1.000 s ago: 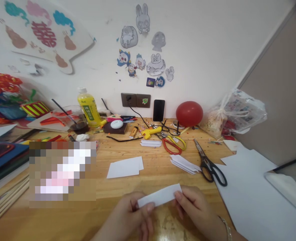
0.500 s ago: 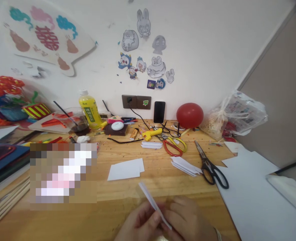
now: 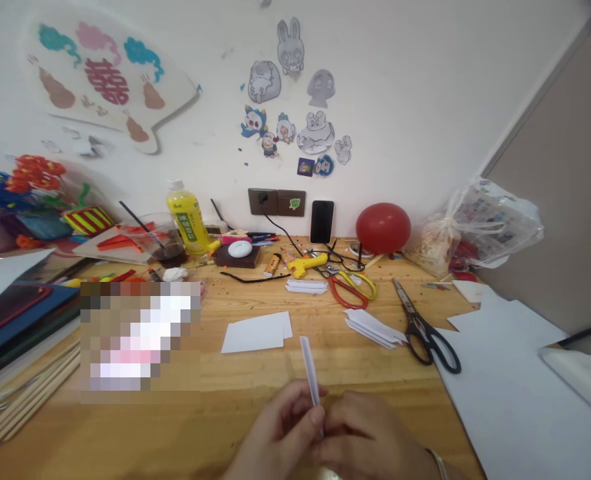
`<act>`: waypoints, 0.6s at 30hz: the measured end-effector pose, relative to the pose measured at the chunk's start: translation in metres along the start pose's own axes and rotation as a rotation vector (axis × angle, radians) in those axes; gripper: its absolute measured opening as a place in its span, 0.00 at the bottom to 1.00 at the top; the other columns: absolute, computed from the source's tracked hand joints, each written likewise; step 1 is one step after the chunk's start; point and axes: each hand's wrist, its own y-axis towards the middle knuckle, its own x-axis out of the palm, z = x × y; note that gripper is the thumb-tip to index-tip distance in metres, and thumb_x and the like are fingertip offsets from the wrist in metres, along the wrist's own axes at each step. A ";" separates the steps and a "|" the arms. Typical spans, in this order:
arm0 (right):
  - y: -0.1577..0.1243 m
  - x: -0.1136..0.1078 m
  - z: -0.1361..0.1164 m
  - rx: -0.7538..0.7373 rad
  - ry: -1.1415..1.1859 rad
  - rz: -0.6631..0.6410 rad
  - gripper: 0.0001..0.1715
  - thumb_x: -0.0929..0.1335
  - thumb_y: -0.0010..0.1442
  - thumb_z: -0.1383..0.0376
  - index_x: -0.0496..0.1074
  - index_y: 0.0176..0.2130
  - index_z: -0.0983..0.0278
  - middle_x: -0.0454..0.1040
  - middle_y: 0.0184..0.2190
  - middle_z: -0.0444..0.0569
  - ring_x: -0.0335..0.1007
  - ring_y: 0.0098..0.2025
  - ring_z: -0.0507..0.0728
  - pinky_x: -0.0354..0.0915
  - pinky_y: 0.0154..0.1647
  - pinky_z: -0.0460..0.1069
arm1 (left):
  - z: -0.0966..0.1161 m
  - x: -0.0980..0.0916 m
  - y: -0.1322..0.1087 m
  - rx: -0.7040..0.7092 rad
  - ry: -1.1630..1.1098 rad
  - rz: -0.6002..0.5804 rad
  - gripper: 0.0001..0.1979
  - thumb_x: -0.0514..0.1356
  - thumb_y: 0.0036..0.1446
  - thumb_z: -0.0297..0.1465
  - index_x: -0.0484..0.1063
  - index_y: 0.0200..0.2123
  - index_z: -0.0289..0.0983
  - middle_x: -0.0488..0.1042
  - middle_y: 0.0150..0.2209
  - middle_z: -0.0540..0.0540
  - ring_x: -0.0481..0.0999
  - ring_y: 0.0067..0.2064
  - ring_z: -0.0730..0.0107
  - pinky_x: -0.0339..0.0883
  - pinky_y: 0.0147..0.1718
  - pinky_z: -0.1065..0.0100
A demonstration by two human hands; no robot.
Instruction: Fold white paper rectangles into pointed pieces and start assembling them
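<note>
A narrow folded strip of white paper stands up between my two hands near the front of the table. My left hand pinches it between thumb and fingers. My right hand is closed around the strip's lower end, which its fingers partly hide. Beyond them lie two overlapping white paper cards. To the right rests a small stack of folded paper strips, close to black-handled scissors. Another stack of folded strips sits farther back.
Large white paper sheets cover the right side. Along the back are a yellow glue gun, red-and-yellow-handled scissors, a red balloon, a phone and a yellow drink bottle. Wooden sticks lie at left, beside a blurred-out patch.
The strip has turned from a leftward slant to nearly upright, its top end moving right and up. Both hands stay closed on it. The whole view has shifted slightly.
</note>
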 end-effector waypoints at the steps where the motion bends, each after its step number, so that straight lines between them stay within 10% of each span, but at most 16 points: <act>1: 0.001 0.000 -0.001 0.015 0.033 0.006 0.20 0.60 0.65 0.56 0.75 0.31 0.59 0.75 0.23 0.43 0.68 0.24 0.51 0.60 0.25 0.44 | 0.000 0.000 0.000 -0.018 -0.012 -0.006 0.27 0.63 0.43 0.52 0.70 0.37 0.36 0.70 0.24 0.53 0.71 0.26 0.73 0.63 0.26 0.74; 10: 0.004 -0.010 -0.003 0.126 0.064 -0.098 0.18 0.61 0.66 0.61 0.72 0.27 0.60 0.77 0.26 0.41 0.71 0.30 0.50 0.61 0.34 0.43 | -0.001 -0.002 0.006 -0.144 -0.010 -0.013 0.41 0.62 0.40 0.56 0.66 0.50 0.32 0.74 0.18 0.52 0.74 0.22 0.67 0.66 0.24 0.69; 18: -0.004 -0.010 0.008 0.058 -0.086 0.019 0.19 0.57 0.68 0.61 0.71 0.31 0.60 0.76 0.28 0.44 0.69 0.30 0.51 0.61 0.32 0.46 | -0.001 -0.003 0.003 -0.178 -0.138 -0.119 0.27 0.60 0.47 0.53 0.73 0.36 0.34 0.75 0.23 0.48 0.75 0.23 0.70 0.67 0.24 0.71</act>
